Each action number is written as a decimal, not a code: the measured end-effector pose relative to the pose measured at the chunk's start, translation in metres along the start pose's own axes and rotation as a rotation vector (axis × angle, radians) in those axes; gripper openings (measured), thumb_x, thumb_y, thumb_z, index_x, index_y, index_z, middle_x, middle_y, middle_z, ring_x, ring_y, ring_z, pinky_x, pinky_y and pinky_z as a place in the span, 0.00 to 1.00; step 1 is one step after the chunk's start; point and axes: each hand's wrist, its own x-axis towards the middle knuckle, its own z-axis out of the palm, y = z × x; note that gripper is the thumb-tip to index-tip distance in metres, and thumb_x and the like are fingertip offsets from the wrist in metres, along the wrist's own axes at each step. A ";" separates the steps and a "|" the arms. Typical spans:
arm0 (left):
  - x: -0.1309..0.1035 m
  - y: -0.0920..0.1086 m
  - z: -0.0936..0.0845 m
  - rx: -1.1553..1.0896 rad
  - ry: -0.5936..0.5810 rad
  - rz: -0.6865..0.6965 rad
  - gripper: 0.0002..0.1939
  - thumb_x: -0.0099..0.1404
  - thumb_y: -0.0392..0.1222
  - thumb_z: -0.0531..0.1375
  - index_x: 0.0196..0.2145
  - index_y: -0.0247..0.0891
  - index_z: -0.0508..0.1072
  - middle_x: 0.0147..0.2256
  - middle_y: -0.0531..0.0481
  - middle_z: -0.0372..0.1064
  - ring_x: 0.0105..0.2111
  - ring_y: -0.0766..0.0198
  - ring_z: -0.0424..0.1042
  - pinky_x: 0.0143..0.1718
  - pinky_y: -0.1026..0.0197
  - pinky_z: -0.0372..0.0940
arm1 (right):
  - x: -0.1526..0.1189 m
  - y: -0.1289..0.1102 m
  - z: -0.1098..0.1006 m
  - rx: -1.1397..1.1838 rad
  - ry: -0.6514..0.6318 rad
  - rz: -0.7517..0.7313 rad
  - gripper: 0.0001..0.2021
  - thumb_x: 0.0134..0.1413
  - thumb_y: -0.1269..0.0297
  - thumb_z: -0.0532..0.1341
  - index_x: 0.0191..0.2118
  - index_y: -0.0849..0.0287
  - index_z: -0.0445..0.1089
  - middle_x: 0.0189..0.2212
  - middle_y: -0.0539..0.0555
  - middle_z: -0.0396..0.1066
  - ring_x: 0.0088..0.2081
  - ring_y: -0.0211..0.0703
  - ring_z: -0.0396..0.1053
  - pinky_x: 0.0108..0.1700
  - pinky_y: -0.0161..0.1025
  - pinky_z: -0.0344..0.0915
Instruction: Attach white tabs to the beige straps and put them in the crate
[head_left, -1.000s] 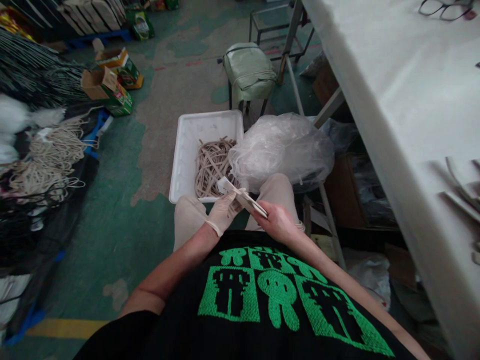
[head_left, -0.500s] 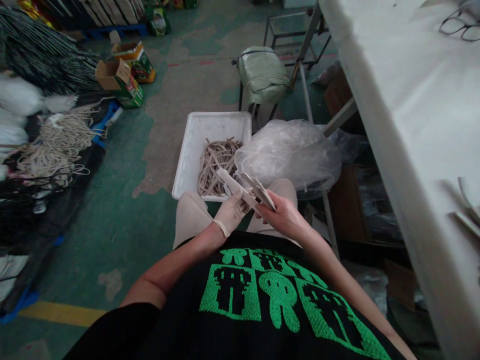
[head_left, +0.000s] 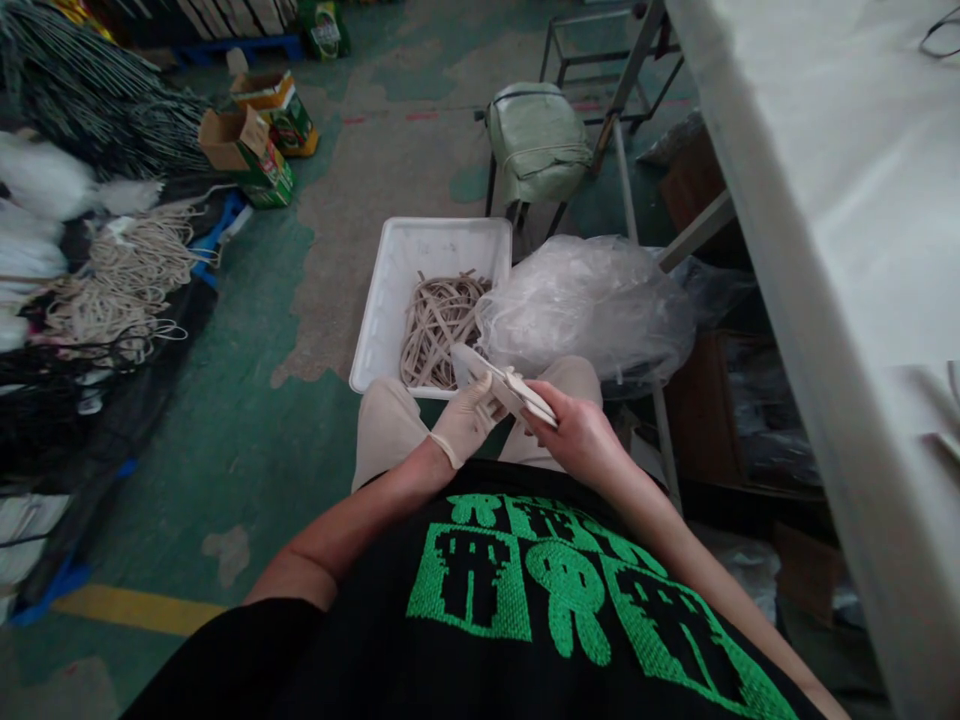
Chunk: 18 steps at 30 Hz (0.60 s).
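Observation:
My left hand (head_left: 466, 418), in a pale glove, is closed on a flat white strip (head_left: 480, 372) above my lap. Just to its right, my bare right hand (head_left: 574, 425) grips a small bundle of pale strips (head_left: 531, 396). The two hands are close together, and the bundle overlaps the lower end of the white strip. Beyond them on the floor stands a white bin (head_left: 369, 315) with a tangle of beige straps (head_left: 442, 325) inside. A clear plastic bag (head_left: 592, 305) bulges against the bin's right side.
A white-covered table (head_left: 847, 200) runs along the right, with a metal leg and cardboard boxes beneath. A wrapped green bundle (head_left: 536, 140) rests on a stool ahead. Open cartons (head_left: 251, 150) and heaped cords (head_left: 124, 285) are on the left.
The bundle in my right hand has tilted flatter and come closer against the white strip. The whole view has shifted slightly, moving the surroundings to the right.

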 end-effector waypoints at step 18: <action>0.012 0.022 -0.003 -0.028 0.036 0.028 0.14 0.72 0.38 0.55 0.48 0.35 0.78 0.41 0.44 0.80 0.42 0.63 0.79 0.50 0.62 0.69 | -0.003 -0.003 0.000 0.283 -0.145 -0.030 0.13 0.64 0.60 0.57 0.47 0.58 0.75 0.27 0.51 0.76 0.27 0.39 0.72 0.31 0.34 0.67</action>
